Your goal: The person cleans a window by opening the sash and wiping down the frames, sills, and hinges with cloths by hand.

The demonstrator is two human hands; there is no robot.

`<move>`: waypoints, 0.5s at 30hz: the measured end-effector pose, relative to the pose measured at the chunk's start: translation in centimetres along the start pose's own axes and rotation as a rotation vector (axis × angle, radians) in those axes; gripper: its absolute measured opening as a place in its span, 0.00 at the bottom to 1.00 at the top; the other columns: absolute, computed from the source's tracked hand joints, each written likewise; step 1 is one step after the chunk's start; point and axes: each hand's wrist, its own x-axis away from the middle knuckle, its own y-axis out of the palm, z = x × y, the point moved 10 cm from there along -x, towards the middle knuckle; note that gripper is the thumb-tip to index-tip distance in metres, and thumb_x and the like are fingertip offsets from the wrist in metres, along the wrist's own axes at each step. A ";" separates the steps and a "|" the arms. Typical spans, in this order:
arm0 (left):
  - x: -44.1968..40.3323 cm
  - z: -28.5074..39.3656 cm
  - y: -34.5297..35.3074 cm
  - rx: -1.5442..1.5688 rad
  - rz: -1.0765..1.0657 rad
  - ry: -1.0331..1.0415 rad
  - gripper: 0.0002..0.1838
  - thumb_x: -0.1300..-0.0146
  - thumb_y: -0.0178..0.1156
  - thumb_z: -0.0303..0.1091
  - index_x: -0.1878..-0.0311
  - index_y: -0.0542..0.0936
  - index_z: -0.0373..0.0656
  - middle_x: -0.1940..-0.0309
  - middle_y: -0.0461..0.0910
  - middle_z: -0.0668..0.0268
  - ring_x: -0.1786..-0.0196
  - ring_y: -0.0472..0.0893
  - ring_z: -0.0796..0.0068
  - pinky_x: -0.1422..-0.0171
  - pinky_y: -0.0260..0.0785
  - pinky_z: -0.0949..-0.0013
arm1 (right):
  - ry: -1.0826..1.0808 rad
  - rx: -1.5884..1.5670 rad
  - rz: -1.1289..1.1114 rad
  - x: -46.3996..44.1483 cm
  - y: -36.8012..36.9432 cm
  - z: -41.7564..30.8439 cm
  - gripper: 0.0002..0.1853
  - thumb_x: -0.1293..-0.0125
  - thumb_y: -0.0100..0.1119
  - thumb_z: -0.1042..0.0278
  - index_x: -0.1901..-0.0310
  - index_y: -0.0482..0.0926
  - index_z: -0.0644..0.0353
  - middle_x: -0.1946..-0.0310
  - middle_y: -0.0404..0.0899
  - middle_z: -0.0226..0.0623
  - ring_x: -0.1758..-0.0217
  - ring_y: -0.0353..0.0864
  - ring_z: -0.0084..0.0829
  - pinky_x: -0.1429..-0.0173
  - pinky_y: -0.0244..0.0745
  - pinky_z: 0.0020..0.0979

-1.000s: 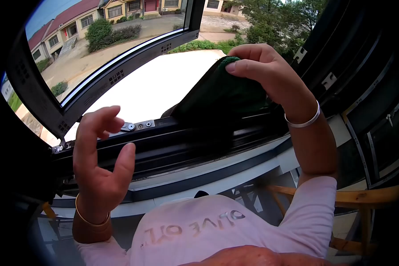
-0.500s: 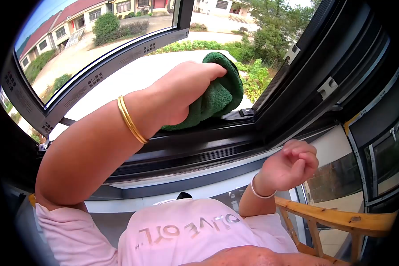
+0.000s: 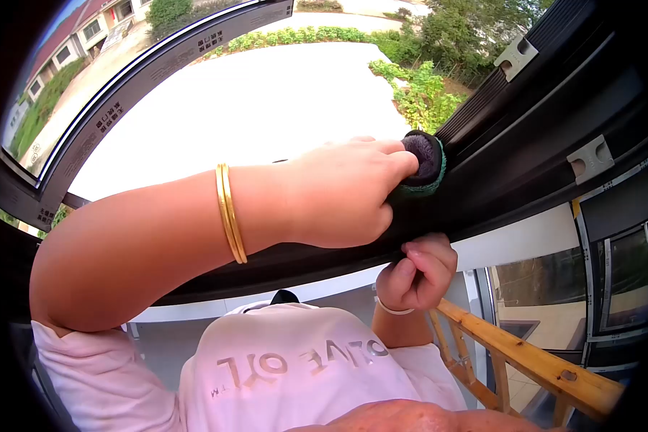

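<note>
My left hand (image 3: 345, 191), with a gold bangle at its wrist, holds a cloth (image 3: 426, 160) against the lower corner of the black window frame (image 3: 511, 180). The cloth shows a dark, fuzzy inner side and a green edge; part of it is hidden behind my fingers. Below and to the right, my right hand (image 3: 419, 273) is closed, its fingers curled in beside the frame's lower edge. Nothing shows in it, and I cannot tell whether it touches the frame.
An open window sash (image 3: 122, 101) swings outward at the upper left. Metal latch plates (image 3: 590, 160) sit on the frame at the right. A wooden ladder-like rail (image 3: 525, 353) stands at my lower right. Outside are plants (image 3: 428, 93) and a bright pale surface.
My left hand has moved the cloth right and down into the frame's corner, turning its dark side into view. My right hand has shifted left, its fingers curled tighter, near the frame.
</note>
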 end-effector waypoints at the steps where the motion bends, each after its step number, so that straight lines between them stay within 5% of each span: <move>1: 0.3 -0.4 0.4 0.016 -0.021 -0.009 0.22 0.44 0.56 0.26 0.44 0.76 0.31 0.45 0.75 0.48 0.39 0.73 0.48 0.33 0.67 0.55 | 0.026 0.004 -0.008 0.2 -0.1 0.2 0.10 0.40 0.56 0.77 0.57 0.73 0.62 0.65 0.75 0.39 0.72 0.74 0.33 0.67 0.71 0.32; 3: 0.6 0.4 -0.6 0.025 0.035 0.084 0.20 0.44 0.56 0.25 0.46 0.77 0.31 0.47 0.76 0.49 0.41 0.75 0.48 0.35 0.69 0.57 | -0.036 -0.056 0.012 0.0 -0.2 0.0 0.10 0.40 0.56 0.77 0.56 0.73 0.61 0.65 0.75 0.38 0.72 0.73 0.32 0.68 0.71 0.32; 5: -0.3 -1.0 -0.1 0.273 -0.041 -0.162 0.19 0.45 0.57 0.25 0.49 0.77 0.31 0.58 0.79 0.59 0.55 0.78 0.69 0.48 0.71 0.67 | -0.026 -0.065 0.028 0.1 -0.4 0.1 0.10 0.41 0.56 0.77 0.56 0.73 0.61 0.65 0.75 0.37 0.72 0.73 0.32 0.67 0.70 0.32; 8: -2.0 -1.2 0.0 0.507 0.134 -0.262 0.18 0.44 0.61 0.29 0.49 0.79 0.34 0.66 0.79 0.69 0.65 0.74 0.82 0.61 0.68 0.75 | -0.093 -0.052 0.031 0.6 -0.7 -0.2 0.10 0.39 0.56 0.76 0.56 0.73 0.60 0.65 0.75 0.37 0.73 0.71 0.32 0.67 0.68 0.31; 12: -2.8 -0.8 0.2 0.250 0.068 -0.319 0.17 0.43 0.60 0.31 0.51 0.79 0.33 0.72 0.81 0.62 0.68 0.79 0.70 0.60 0.72 0.67 | -0.081 -0.092 0.101 1.3 -1.2 0.1 0.09 0.38 0.56 0.75 0.56 0.73 0.60 0.65 0.75 0.37 0.73 0.71 0.31 0.67 0.67 0.31; 14: -3.3 0.7 -0.1 -0.130 0.127 -0.214 0.17 0.43 0.61 0.34 0.54 0.79 0.32 0.69 0.83 0.48 0.63 0.83 0.49 0.54 0.75 0.56 | -0.078 -0.081 0.123 1.2 -1.3 -0.1 0.08 0.36 0.55 0.75 0.56 0.73 0.60 0.65 0.75 0.38 0.73 0.71 0.32 0.67 0.68 0.31; 15: -3.1 0.7 0.1 -0.134 0.127 -0.222 0.17 0.43 0.61 0.34 0.54 0.79 0.32 0.69 0.83 0.48 0.63 0.83 0.49 0.54 0.75 0.56 | -0.075 -0.089 0.126 1.3 -1.3 -0.2 0.08 0.36 0.55 0.75 0.56 0.73 0.60 0.65 0.75 0.38 0.73 0.71 0.32 0.67 0.68 0.31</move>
